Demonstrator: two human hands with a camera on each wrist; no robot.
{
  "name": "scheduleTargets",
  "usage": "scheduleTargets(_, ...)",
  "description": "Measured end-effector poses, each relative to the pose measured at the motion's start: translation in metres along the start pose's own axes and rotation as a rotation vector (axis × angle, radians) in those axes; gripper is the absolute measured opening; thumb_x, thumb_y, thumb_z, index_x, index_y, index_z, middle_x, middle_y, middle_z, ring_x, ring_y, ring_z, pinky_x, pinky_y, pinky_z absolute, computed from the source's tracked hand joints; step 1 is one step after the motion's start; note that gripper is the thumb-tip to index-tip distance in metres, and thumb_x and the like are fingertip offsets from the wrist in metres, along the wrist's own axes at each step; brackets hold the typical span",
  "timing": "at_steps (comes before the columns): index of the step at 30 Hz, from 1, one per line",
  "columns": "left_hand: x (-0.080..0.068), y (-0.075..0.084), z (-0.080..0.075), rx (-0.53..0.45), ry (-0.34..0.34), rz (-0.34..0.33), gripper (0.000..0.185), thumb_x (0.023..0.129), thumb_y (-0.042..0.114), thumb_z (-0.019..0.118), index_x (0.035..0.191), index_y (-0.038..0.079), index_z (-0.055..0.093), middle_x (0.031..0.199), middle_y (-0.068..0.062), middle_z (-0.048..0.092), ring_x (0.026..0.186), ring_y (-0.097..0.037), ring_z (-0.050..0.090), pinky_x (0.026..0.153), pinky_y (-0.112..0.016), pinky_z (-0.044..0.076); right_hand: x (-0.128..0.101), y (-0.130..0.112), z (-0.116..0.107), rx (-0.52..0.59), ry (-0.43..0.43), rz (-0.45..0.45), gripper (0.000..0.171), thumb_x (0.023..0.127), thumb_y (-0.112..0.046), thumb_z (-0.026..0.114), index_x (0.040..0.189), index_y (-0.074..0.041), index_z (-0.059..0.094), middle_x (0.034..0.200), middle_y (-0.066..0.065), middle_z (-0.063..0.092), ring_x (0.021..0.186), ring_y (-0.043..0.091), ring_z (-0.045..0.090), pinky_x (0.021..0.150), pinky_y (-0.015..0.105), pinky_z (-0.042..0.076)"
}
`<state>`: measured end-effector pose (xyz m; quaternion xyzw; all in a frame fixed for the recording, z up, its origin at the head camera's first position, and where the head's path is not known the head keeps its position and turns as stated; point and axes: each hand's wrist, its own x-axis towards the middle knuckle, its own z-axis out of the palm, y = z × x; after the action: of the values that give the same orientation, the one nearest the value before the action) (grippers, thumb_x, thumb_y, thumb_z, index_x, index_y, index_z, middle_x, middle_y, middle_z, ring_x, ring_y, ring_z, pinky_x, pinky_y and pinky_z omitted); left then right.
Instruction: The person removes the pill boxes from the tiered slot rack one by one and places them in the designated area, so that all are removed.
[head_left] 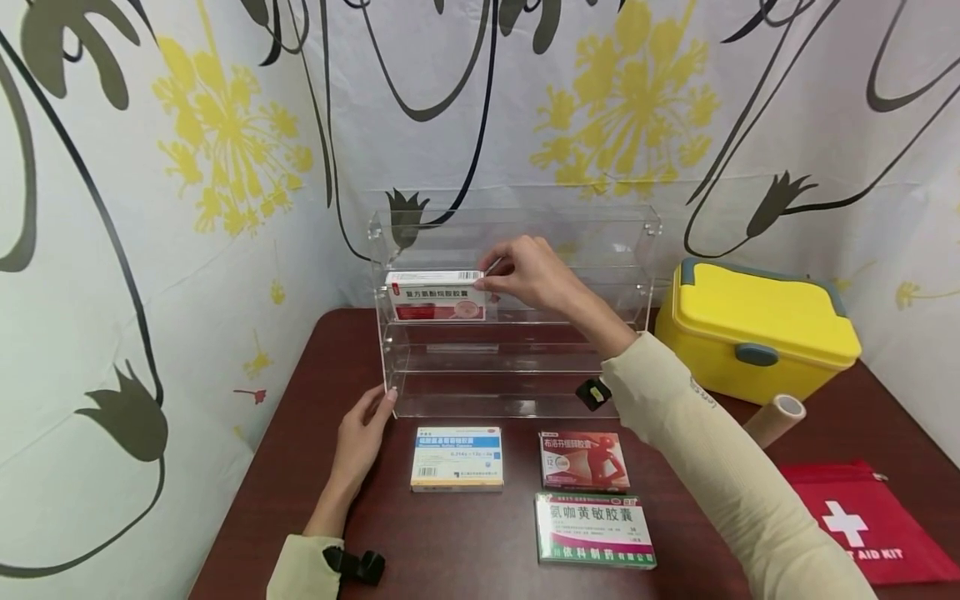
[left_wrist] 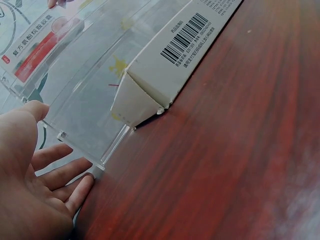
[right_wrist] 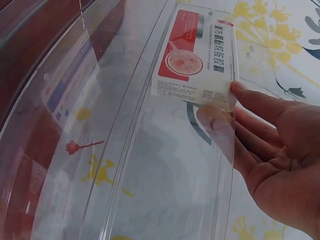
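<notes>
My right hand (head_left: 536, 271) pinches the right end of a red-and-white medicine box (head_left: 438, 298), thumb in front and fingers behind. That box stands upright at the left of an upper tier of a clear acrylic rack (head_left: 525, 406). At the rack's lower left corner, my left hand (head_left: 360, 437) holds the side panel, with the thumb (left_wrist: 40, 109) over its front edge and the fingers along the outside. Before the rack lie a blue-and-white medicine box (head_left: 457, 458), a red medicine box (head_left: 585, 460) and a green-and-white medicine box (head_left: 594, 530).
A yellow lidded case (head_left: 757, 325) with grey trim stands right of the rack. Nearer are a cardboard tube (head_left: 776, 419) and a red first aid pouch (head_left: 870, 525), beside the right forearm. A patterned cloth (head_left: 450, 150) hangs behind the dark wooden table (head_left: 300, 417).
</notes>
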<state>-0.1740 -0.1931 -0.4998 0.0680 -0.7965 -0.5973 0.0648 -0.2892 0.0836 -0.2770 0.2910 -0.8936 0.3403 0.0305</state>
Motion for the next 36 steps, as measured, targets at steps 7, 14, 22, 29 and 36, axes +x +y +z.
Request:
scheduleTargets(7,0.000,-0.002,0.001,0.009,0.004,0.002,0.061,0.091,0.062,0.057,0.137,0.022,0.056,0.131,-0.007,0.059,0.120,-0.021,0.054,0.099,-0.046,0.041,-0.001,-0.003,-0.001,0.014,0.019,0.020,0.018,0.088,-0.019,0.076,0.101,-0.007,0.075,0.087,0.002,0.073,0.078,0.012,0.069,0.072,0.031,0.054)
scheduleTargets(14,-0.001,-0.001,0.002,0.009,0.020,0.006,0.056,0.093,0.058,0.057,0.136,0.022,0.057,0.130,-0.005,0.061,0.118,-0.020,0.055,0.098,-0.044,0.042,0.000,-0.010,-0.009,-0.007,0.050,0.020,0.017,0.088,-0.020,0.076,0.100,-0.007,0.076,0.087,0.002,0.073,0.079,0.013,0.069,0.072,0.030,0.054)
scheduleTargets(22,-0.001,-0.002,0.001,0.004,0.021,0.010,0.063,0.090,0.064,0.057,0.137,0.021,0.057,0.130,-0.006,0.060,0.119,-0.020,0.055,0.098,-0.044,0.042,0.001,-0.021,-0.026,-0.032,0.076,0.001,0.018,0.088,-0.020,0.077,0.099,-0.006,0.076,0.088,0.004,0.073,0.080,0.015,0.070,0.073,0.030,0.054)
scheduleTargets(29,-0.001,-0.002,0.001,0.009,0.013,0.009,0.066,0.089,0.065,0.056,0.138,0.021,0.055,0.132,-0.007,0.059,0.120,-0.020,0.055,0.099,-0.045,0.042,0.001,-0.032,-0.038,-0.062,0.101,-0.033,0.018,0.088,-0.021,0.077,0.098,-0.006,0.076,0.089,0.005,0.074,0.081,0.014,0.070,0.075,0.028,0.054)
scheduleTargets(36,-0.002,-0.001,0.002,0.002,0.018,0.008,0.063,0.090,0.064,0.057,0.137,0.023,0.056,0.130,-0.004,0.060,0.119,-0.019,0.055,0.098,-0.043,0.043,-0.003,-0.040,-0.046,-0.064,0.119,-0.059,0.018,0.089,-0.020,0.076,0.100,-0.006,0.075,0.091,0.005,0.074,0.082,0.012,0.069,0.075,0.026,0.053)
